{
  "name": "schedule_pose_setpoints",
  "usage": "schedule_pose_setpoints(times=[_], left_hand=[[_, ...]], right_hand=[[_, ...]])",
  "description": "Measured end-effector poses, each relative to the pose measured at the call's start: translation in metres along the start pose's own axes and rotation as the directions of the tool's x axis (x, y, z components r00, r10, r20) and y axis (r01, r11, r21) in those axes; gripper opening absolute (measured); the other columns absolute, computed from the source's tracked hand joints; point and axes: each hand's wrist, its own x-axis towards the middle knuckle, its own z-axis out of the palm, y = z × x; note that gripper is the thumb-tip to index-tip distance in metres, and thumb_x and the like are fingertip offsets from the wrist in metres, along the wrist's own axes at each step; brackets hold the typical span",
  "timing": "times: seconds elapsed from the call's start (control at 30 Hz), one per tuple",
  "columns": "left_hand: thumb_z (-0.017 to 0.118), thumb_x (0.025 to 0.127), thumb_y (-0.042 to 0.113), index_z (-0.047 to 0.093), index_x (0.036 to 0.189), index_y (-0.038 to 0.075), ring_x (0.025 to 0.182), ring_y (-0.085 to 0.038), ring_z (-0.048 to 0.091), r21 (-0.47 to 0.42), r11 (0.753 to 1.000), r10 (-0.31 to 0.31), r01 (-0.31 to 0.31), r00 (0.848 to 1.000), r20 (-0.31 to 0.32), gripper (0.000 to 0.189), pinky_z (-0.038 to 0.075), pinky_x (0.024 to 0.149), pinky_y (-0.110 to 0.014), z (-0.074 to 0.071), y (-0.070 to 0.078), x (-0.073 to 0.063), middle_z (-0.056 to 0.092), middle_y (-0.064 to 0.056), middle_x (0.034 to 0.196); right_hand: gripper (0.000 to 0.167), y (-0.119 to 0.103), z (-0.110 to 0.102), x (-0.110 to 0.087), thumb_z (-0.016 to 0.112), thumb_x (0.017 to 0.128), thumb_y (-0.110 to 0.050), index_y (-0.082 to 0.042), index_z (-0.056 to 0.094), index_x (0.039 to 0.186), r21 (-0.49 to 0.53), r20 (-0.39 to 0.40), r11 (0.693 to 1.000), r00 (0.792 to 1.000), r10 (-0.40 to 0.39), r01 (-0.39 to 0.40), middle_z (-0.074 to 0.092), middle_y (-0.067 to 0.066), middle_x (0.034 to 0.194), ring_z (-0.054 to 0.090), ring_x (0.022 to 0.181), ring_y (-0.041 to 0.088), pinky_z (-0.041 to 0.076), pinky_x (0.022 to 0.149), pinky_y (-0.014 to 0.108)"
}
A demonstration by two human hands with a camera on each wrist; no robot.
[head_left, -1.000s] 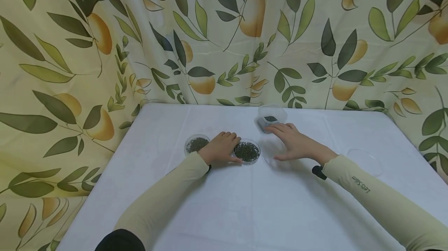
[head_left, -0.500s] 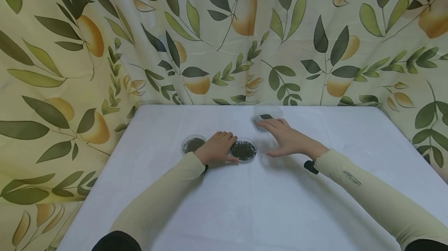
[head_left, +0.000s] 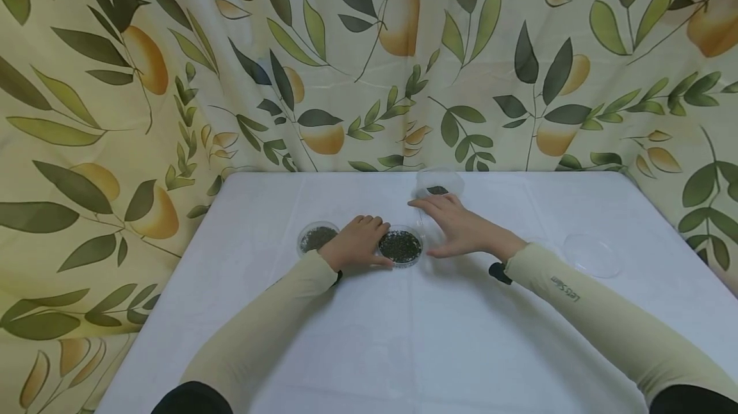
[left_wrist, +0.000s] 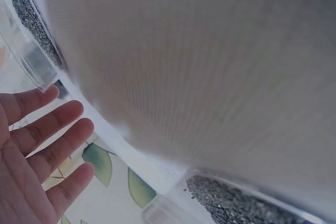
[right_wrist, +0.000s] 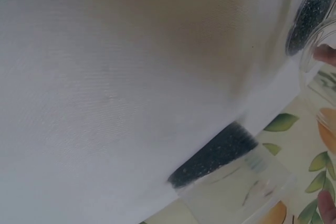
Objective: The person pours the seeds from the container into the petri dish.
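A clear lid was held at its rim by the right hand, with thumb and fingers set wide apart, just to the right of a round dish of dark seeds. The left side of that dish was bordered by the left hand, whose fingers were shown straight and spread in the left wrist view. A second dish of seeds was partly hidden behind the left hand, on its left. Dark contents were held in a clear container beyond the right hand, near the far edge of the white-covered table. Another clear lid was laid flat near the right sleeve.
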Motion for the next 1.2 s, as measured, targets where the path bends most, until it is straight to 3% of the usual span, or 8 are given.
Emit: schedule_pose_setpoints(times=[0.63, 1.2], left_hand=[[0.052, 0.078, 0.072, 0.044, 0.136, 0.011, 0.119, -0.022, 0.051, -0.032, 0.999, -0.01, 0.011, 1.0, 0.026, 0.085, 0.038, 0.106, -0.04, -0.005, 0.002, 0.0, 0.052, -0.006, 0.129], [0.055, 0.077, 0.071, 0.044, 0.137, 0.008, 0.119, -0.023, 0.05, -0.059, 0.998, -0.036, 0.038, 0.999, 0.03, 0.088, 0.038, 0.105, -0.041, 0.001, -0.011, -0.005, 0.051, -0.007, 0.13]], right_hand=[[0.091, -0.006, 0.008, 0.015, 0.078, 0.068, -0.035, -0.007, 0.032, 0.142, -0.007, 0.022, 1.0, 1.0, -0.009, 0.009, 0.044, 0.01, 0.141, 0.041, 0.128, 0.031, 0.022, 0.107, 0.058], [0.097, -0.015, 0.004, 0.024, 0.081, 0.066, -0.037, -0.008, 0.03, 0.144, -0.059, 0.098, 0.998, 0.995, 0.018, -0.013, 0.054, 0.01, 0.132, 0.046, 0.125, 0.031, 0.024, 0.107, 0.059]])
